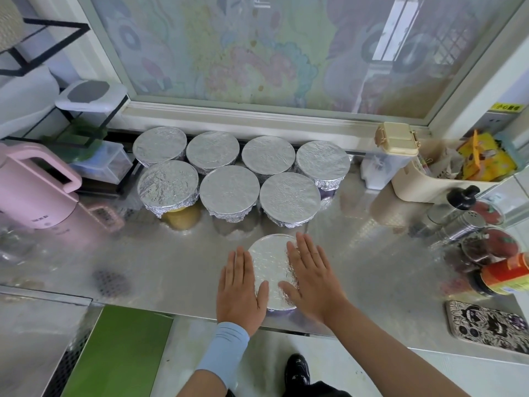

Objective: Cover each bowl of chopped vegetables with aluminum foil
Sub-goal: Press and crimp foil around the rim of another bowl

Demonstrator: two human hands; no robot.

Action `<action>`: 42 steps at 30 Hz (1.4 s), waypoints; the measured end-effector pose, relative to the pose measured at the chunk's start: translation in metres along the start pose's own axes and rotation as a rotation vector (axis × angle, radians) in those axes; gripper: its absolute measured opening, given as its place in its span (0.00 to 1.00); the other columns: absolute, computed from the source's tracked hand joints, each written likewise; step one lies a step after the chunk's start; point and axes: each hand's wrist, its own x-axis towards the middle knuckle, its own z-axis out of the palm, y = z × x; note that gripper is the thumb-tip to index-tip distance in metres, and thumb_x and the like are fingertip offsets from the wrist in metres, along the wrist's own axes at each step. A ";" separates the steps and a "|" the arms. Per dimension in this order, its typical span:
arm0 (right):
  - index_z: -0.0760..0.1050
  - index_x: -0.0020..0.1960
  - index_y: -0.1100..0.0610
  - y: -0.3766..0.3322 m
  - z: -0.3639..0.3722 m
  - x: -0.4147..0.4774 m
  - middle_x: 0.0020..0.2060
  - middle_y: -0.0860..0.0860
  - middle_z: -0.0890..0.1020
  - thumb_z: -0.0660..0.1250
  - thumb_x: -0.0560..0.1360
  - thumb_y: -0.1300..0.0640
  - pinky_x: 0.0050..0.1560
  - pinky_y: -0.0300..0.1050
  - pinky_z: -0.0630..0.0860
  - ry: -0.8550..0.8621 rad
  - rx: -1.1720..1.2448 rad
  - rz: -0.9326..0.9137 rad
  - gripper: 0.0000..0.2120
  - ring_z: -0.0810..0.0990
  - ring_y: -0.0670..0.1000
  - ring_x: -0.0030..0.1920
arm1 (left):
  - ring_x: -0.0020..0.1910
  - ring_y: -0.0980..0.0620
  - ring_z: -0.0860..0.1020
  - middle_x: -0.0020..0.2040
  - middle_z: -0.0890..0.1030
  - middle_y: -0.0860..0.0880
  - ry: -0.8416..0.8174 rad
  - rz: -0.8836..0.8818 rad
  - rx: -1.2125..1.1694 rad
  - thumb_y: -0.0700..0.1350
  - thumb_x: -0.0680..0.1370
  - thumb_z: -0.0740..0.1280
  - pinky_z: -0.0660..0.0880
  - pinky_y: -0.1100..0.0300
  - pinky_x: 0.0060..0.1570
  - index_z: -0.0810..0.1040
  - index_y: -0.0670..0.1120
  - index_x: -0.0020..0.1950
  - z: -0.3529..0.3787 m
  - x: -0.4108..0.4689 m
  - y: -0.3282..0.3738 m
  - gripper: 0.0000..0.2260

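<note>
I have the eighth bowl (272,267) at the near edge of the steel counter (171,253), with foil drawn flat across its top. My left hand (242,285) lies at its left edge and my right hand (310,277) over its right edge, fingers straight on both, gripping nothing. Seven wrapped bowls (230,189) sit in two rows farther back, below the window. I take this for the last one (I see no bare bowl anywhere). Next, I reckon, the foil's skirt needs crimping tight under the rim, evenly all round.
</note>
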 end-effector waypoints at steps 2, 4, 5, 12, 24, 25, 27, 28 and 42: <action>0.48 0.80 0.58 0.003 0.004 0.001 0.79 0.56 0.43 0.48 0.78 0.33 0.75 0.53 0.43 -0.025 0.021 0.065 0.40 0.38 0.54 0.78 | 0.78 0.44 0.57 0.79 0.56 0.42 -0.018 0.036 0.002 0.57 0.80 0.50 0.55 0.49 0.73 0.58 0.39 0.78 -0.001 0.000 -0.001 0.32; 0.45 0.80 0.57 0.004 0.006 0.000 0.79 0.54 0.40 0.46 0.77 0.33 0.76 0.51 0.41 -0.029 0.051 0.080 0.40 0.35 0.51 0.78 | 0.79 0.48 0.52 0.80 0.51 0.45 -0.036 0.025 -0.094 0.58 0.80 0.47 0.53 0.52 0.75 0.51 0.42 0.80 -0.005 0.000 0.001 0.32; 0.44 0.80 0.56 0.004 0.005 0.000 0.78 0.53 0.39 0.45 0.77 0.33 0.76 0.50 0.40 -0.029 0.073 0.085 0.40 0.33 0.50 0.77 | 0.79 0.51 0.49 0.80 0.47 0.49 -0.040 -0.025 -0.212 0.59 0.80 0.46 0.52 0.54 0.76 0.46 0.45 0.80 -0.008 0.000 0.003 0.32; 0.41 0.80 0.53 -0.002 0.001 0.007 0.79 0.46 0.41 0.51 0.81 0.42 0.76 0.44 0.47 -0.008 0.490 0.320 0.34 0.43 0.46 0.78 | 0.68 0.64 0.69 0.67 0.71 0.69 -0.011 -0.529 -1.276 0.55 0.81 0.53 0.65 0.61 0.68 0.65 0.67 0.67 -0.025 0.001 0.042 0.15; 0.49 0.79 0.53 -0.024 -0.002 0.000 0.74 0.47 0.56 0.56 0.82 0.50 0.72 0.50 0.62 0.100 0.886 0.634 0.29 0.65 0.51 0.71 | 0.56 0.46 0.81 0.55 0.84 0.48 -0.097 -0.743 -1.528 0.52 0.82 0.56 0.78 0.48 0.55 0.81 0.53 0.59 -0.026 0.059 0.039 0.15; 0.49 0.79 0.52 -0.025 -0.001 0.001 0.74 0.47 0.56 0.56 0.82 0.50 0.72 0.50 0.62 0.099 0.888 0.639 0.29 0.66 0.52 0.71 | 0.57 0.46 0.81 0.56 0.84 0.48 -0.107 -0.732 -1.533 0.52 0.82 0.56 0.77 0.46 0.58 0.81 0.53 0.60 -0.022 0.060 0.036 0.15; 0.48 0.79 0.52 -0.028 -0.001 0.003 0.74 0.48 0.56 0.56 0.82 0.50 0.72 0.46 0.61 0.112 0.875 0.645 0.29 0.64 0.51 0.71 | 0.57 0.46 0.80 0.57 0.83 0.47 -0.123 -0.721 -1.580 0.52 0.82 0.54 0.77 0.46 0.58 0.80 0.52 0.61 -0.020 0.060 0.034 0.17; 0.48 0.79 0.52 -0.029 0.000 0.003 0.74 0.48 0.56 0.56 0.82 0.50 0.71 0.45 0.61 0.122 0.863 0.647 0.29 0.64 0.51 0.72 | 0.57 0.46 0.80 0.57 0.83 0.46 -0.127 -0.720 -1.610 0.52 0.83 0.54 0.77 0.48 0.57 0.79 0.51 0.63 -0.018 0.061 0.033 0.17; 0.44 0.80 0.58 -0.022 0.006 0.003 0.79 0.54 0.45 0.44 0.78 0.35 0.77 0.50 0.42 0.124 0.161 0.260 0.38 0.41 0.52 0.79 | 0.78 0.51 0.55 0.79 0.59 0.48 0.072 0.358 -0.387 0.54 0.82 0.49 0.52 0.53 0.76 0.61 0.43 0.78 -0.009 0.036 -0.010 0.26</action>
